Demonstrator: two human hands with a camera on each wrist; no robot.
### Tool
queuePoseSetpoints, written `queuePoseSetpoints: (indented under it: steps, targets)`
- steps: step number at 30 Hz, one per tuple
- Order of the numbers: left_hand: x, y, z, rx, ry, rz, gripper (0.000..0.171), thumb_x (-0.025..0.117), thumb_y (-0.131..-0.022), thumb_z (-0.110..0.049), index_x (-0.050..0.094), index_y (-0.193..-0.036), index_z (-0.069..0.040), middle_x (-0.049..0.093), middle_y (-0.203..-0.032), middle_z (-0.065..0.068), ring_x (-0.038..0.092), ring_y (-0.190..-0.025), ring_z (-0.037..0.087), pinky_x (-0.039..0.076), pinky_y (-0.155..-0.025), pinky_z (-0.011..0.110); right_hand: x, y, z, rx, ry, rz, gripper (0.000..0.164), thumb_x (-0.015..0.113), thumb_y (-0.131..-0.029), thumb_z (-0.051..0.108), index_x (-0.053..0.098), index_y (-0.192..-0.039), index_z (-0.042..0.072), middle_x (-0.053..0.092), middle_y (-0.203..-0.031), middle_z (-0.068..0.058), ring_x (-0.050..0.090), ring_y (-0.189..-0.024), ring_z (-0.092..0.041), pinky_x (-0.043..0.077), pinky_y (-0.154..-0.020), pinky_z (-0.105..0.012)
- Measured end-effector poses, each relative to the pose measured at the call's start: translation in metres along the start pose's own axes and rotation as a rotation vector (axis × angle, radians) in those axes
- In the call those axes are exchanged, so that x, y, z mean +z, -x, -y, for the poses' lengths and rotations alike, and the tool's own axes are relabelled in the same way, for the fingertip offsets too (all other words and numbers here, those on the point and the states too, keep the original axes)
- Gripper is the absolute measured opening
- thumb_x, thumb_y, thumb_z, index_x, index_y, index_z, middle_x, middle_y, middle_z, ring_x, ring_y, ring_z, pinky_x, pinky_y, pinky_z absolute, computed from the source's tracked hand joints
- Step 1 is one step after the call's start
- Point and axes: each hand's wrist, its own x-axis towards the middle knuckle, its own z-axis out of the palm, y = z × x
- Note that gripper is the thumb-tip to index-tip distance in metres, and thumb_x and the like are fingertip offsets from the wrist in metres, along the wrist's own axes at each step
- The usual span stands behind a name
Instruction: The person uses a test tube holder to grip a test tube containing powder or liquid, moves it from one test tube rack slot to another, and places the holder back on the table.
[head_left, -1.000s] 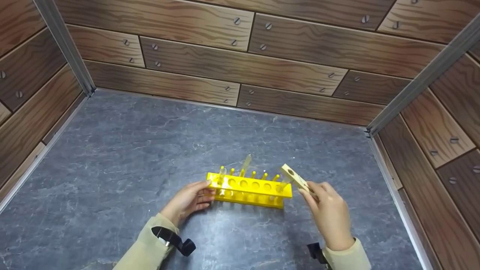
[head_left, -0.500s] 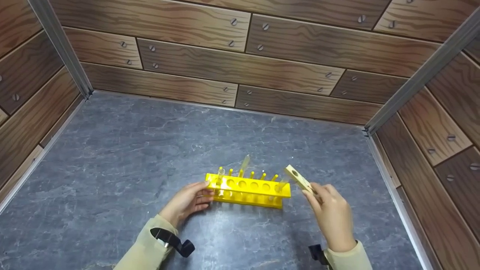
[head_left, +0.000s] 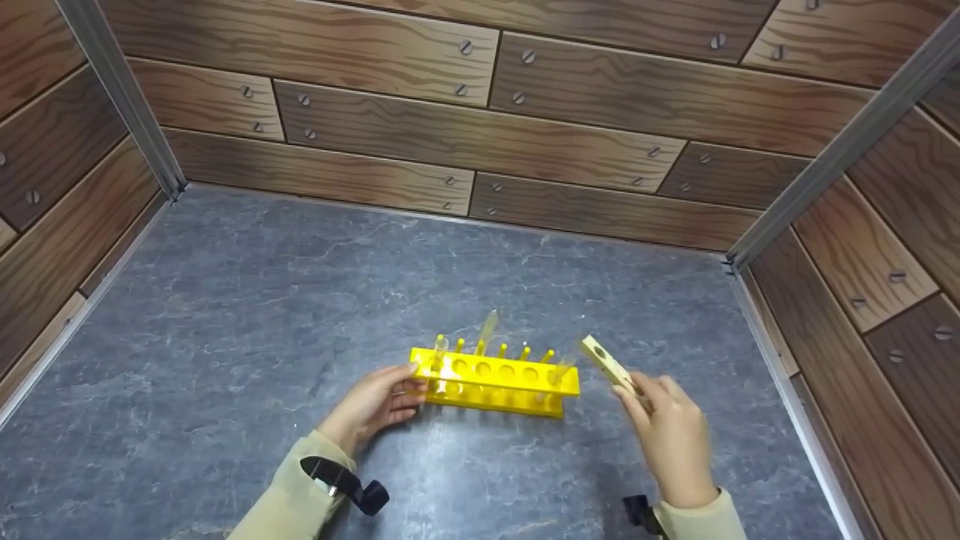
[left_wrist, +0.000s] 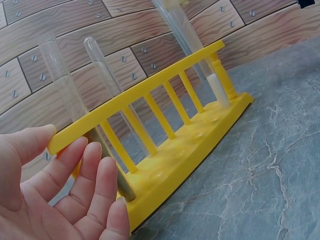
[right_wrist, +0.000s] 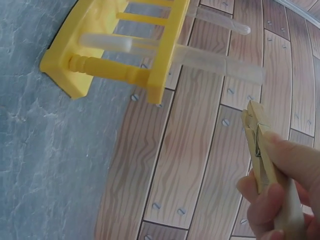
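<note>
A yellow test tube rack (head_left: 495, 373) stands on the grey surface. My left hand (head_left: 379, 401) pinches the left end of its upper bar, thumb on top and fingertips beneath. Close to those fingers is a test tube (left_wrist: 60, 75) with dark contents at its base. Another tube (left_wrist: 102, 65) sits bottom-up over a peg at the back of the rack. The rightmost hole bears a tube (right_wrist: 220, 65) with white contents (right_wrist: 105, 42) at its bottom. My right hand (head_left: 671, 435) grips a wooden test tube holder (head_left: 611, 364), its jaws just apart from that tube's mouth.
Wood-patterned panels (head_left: 375, 112) wall in the back and both sides of the grey marbled tabletop (head_left: 300, 262). Each wrist carries a black camera strap (head_left: 334, 476). Several bare pegs (head_left: 526, 354) rise along the rack's back.
My right hand has drawn right and slightly down with the test tube holder, away from the rightmost tube, which stays in the rack. My left hand keeps its hold on the rack.
</note>
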Motion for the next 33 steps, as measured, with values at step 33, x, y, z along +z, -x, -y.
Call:
queuePoseSetpoints:
  steps: [33]
  targets:
    - [0.000, -0.001, 0.000, 0.019, -0.002, 0.010, 0.029, 0.057, -0.091, -0.034, 0.058, -0.099, -0.006, 0.062, -0.095, 0.007, 0.061, -0.091, 0.024, 0.050, -0.078, 0.033, 0.014, 0.014, -0.036, 0.109, 0.004, 0.038, 0.024, 0.075, -0.079, 0.018, 0.070, -0.095, 0.001, 0.060, -0.072, -0.008, 0.061, -0.059, -0.022, 0.050, -0.051, -0.039]
